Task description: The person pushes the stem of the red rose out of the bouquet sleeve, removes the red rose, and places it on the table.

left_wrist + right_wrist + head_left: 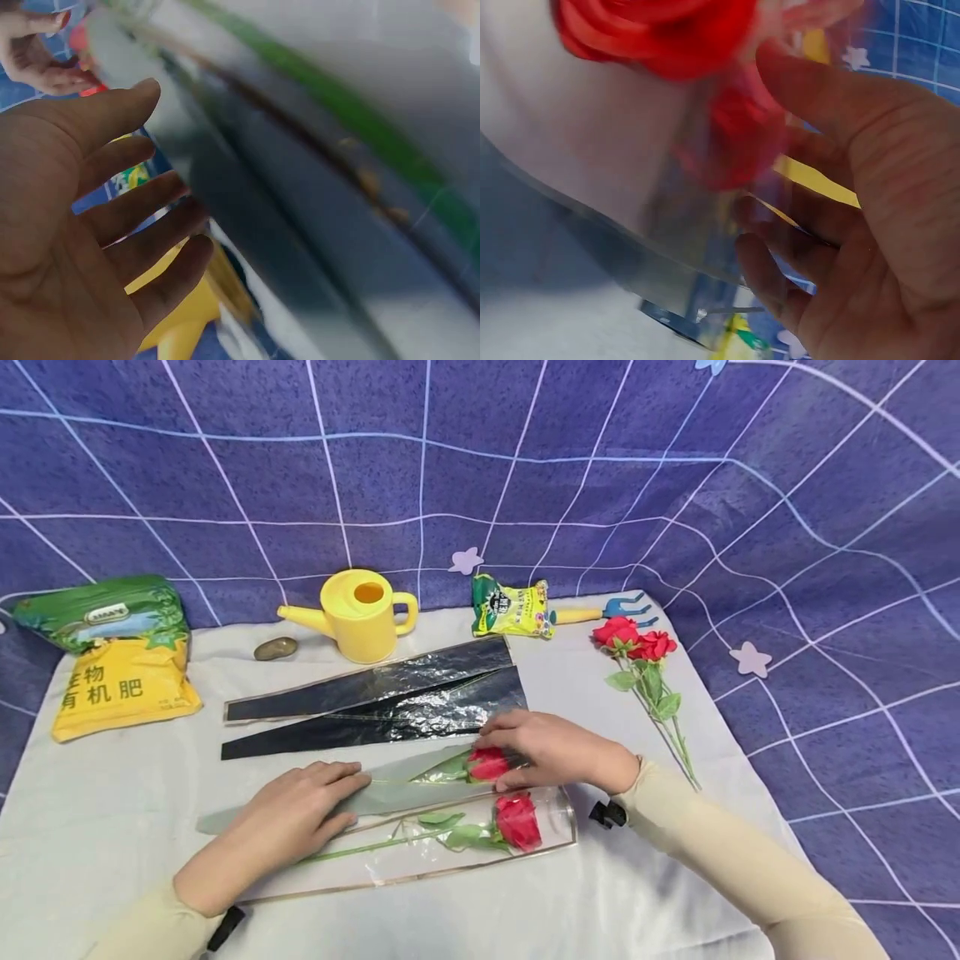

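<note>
Two single red roses lie side by side in clear sleeves in the head view. My left hand (288,814) rests on the stem end of the farther, greyish sleeve (393,795), its fingers fairly straight. At the bloom end, my right hand (558,750) lies over that sleeve, with loosely bent fingers beside the farther rose (487,764). In the right wrist view, a gap shows between thumb and fingers, with a blurred red bloom (742,135) beside them. The nearer rose (517,821) lies in a gold-edged sleeve (480,862), closer to me.
Two flat black sleeves (420,714) lie behind. Farther back are a yellow watering can (360,627), a stone (275,648), a green-yellow packet (513,608) and a small rake (592,614). Loose roses (651,647) lie right; a fertilizer bag (123,672) stands left.
</note>
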`<state>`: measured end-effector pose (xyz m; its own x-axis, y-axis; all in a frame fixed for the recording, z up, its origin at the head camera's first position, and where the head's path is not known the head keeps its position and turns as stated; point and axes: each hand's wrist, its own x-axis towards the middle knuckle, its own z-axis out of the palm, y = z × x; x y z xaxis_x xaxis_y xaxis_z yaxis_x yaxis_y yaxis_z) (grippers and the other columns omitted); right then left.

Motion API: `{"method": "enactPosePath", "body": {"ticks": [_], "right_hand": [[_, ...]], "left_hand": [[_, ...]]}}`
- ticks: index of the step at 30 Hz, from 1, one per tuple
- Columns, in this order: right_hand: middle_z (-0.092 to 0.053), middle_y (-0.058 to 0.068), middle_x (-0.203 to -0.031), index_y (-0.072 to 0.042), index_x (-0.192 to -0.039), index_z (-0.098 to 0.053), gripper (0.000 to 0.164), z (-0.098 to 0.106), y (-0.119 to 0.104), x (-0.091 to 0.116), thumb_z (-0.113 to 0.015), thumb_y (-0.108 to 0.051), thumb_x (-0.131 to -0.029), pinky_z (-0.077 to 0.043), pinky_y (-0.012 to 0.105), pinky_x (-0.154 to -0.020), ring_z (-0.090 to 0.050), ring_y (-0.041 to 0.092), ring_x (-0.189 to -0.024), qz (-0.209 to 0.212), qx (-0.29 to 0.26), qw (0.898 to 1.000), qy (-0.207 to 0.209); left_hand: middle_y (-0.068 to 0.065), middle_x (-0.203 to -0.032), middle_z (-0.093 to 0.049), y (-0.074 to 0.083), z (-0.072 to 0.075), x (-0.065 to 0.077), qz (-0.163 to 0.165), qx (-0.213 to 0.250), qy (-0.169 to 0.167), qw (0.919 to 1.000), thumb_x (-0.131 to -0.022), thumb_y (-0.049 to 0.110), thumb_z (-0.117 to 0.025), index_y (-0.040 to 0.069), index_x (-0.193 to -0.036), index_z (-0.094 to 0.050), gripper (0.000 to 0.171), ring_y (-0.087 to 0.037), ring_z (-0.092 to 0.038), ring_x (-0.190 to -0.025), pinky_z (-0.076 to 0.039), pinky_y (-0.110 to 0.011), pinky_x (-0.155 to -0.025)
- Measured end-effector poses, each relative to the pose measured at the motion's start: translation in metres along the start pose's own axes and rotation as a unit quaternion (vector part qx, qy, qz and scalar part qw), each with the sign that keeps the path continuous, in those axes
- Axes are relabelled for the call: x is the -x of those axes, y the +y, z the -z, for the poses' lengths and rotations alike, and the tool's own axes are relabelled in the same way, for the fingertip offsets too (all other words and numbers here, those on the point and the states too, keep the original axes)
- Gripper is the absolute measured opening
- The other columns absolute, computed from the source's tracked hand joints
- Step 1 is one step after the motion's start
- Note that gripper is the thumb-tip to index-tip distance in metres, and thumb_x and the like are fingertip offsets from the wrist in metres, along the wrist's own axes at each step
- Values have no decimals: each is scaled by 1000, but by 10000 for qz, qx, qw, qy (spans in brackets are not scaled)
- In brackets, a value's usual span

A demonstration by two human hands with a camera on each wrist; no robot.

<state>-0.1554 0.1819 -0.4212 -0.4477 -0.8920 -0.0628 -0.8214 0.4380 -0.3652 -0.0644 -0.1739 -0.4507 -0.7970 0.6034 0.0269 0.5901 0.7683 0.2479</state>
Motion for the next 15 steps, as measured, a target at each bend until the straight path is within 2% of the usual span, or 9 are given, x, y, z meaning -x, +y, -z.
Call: {"method": "enactPosePath", "body": {"ticks": [6,12,15], "right_hand": [[-52,0,-126,-15,-129,-56,54,-13,4,-1,-70,-39,-83,-39,34,-94,-47,16,-113,-162,121,9997,-95],[-54,1,-124,-15,-127,-57,52,-15,7,-4,-71,-38,-83,-38,35,-95,-48,17,-113,-193,196,9996,-19],[-55,-1,-121,-16,-125,-59,49,-17,7,-6,-71,-37,-83,-39,34,-94,-49,16,-111,-157,209,9997,31]], "left_hand": [[-10,-128,-53,-4,-9,2,47,-35,11,10000,-82,34,-72,11,-128,-58,53,-32,-51,-113,-41,-50,-87],[-9,-127,-54,-7,-10,4,-9,-187,-34,9998,-80,36,-74,12,-130,-55,59,-30,-51,-113,-39,-50,-90],[-7,-125,-55,-8,-9,4,-78,-190,90,9997,-79,33,-75,12,-130,-55,59,-29,-52,-111,-39,-49,-90]]}}
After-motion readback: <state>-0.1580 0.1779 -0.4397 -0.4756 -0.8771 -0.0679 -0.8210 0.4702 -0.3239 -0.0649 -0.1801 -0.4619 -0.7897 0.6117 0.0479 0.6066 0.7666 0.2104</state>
